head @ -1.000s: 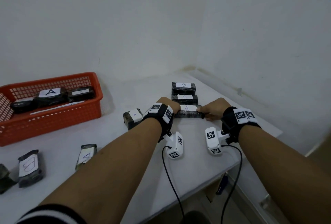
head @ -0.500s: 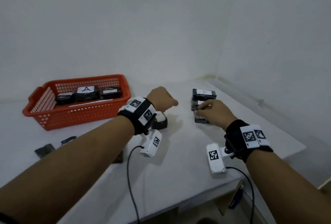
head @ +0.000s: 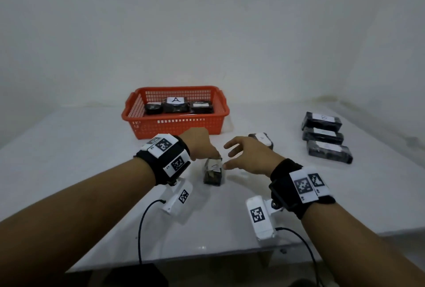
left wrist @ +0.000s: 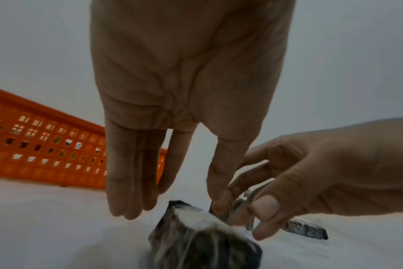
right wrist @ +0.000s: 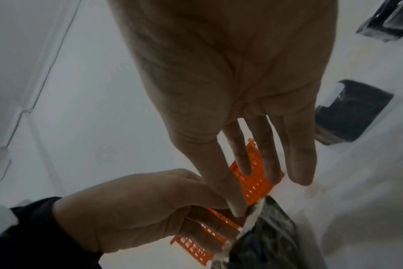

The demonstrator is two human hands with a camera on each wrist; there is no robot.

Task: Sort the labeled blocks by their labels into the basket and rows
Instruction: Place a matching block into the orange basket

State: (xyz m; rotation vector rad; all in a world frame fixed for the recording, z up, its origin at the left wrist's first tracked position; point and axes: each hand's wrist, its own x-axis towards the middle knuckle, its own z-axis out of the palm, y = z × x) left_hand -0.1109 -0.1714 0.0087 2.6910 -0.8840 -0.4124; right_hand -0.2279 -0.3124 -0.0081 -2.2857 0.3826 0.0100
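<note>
Progress: three labeled blocks are held in the orange basket [head: 142, 123], three rowed to its right | Remaining: wrapped block [head: 212, 173] before basket, touched by extended left hand [head: 200, 143]; right hand [head: 249, 157] spread, nothing grasped; another block [head: 262, 140] loose.

The head view looks forward and down over the white worktop [head: 92, 149] toward the wall. Both wrist views sit close under each palm, looking along the fingers [left wrist: 131, 182]. All 3 share the orange basket [head: 174, 123] and the wrapped block [head: 212, 173].
</note>
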